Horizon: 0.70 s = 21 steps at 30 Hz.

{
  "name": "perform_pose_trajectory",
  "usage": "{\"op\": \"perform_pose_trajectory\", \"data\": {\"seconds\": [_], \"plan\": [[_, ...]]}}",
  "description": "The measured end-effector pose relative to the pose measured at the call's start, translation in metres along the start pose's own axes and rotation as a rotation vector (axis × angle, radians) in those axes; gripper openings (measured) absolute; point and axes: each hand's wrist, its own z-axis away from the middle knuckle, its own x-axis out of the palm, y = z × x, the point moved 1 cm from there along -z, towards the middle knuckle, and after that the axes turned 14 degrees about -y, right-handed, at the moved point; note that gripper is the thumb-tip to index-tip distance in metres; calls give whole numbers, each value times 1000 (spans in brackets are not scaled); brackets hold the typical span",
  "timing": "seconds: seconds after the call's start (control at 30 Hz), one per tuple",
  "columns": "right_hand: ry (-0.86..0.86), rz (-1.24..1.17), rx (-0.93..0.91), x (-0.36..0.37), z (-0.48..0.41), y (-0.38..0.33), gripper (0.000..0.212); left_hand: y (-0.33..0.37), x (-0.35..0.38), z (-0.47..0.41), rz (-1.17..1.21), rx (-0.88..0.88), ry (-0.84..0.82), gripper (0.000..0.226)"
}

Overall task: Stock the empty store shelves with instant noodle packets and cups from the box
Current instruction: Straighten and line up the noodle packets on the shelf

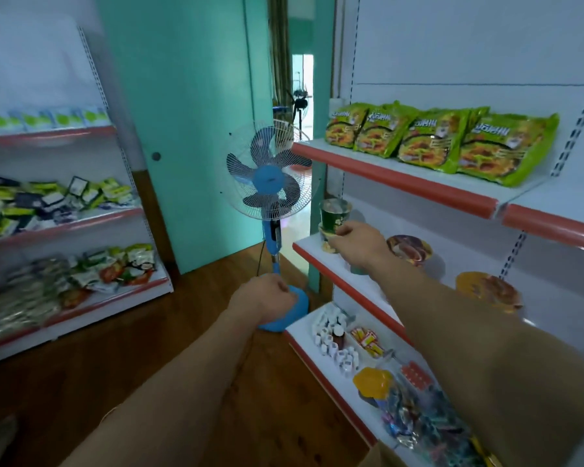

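A tall white metal shelving unit with red front strips (395, 178) fills the right of my view, and its middle shelf (317, 264) is where I am working. Just off that shelf's left end, a blue plastic pedestal fan with a white wire cage (268, 175) stands on the wooden floor. Four lime-green instant noodle packets (442, 143) lean in a row along the top shelf. On the middle shelf sit a round noodle bowl with a brown printed lid (410, 249) and one with an orange lid (486, 291), well apart. At the shelf's front left corner is a stack of two instant noodle cups (334, 215), dark green paper above pale cream. My right hand (358, 242) curls its fingers round the stack where the cups meet. My left hand (267, 294) is curled into a fist in front of the fan's base, with nothing visible in it. As I judge it, the risk is the stack. It is tall, narrow and close to both the front edge and the open left end. A careless release or a brush from my forearm could tip the upper cup off toward the fan. That forearm also passes just beside the brown-lidded bowl and could nudge it.
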Motion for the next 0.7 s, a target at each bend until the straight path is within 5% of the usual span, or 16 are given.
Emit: {"op": "perform_pose_trajectory", "data": {"seconds": [0.17,0.43,0.7], "plan": [[29,-57,-3,-5,-128,-20,36,-7,-74,-105,-2,55,29,19],[128,-135,18,-43,-266,-56,24,9,-180,-238,-75,128,39,28],[316,-99,56,-94,-359,-76,30,56,-268,-363,-59,442,41,29]]}}
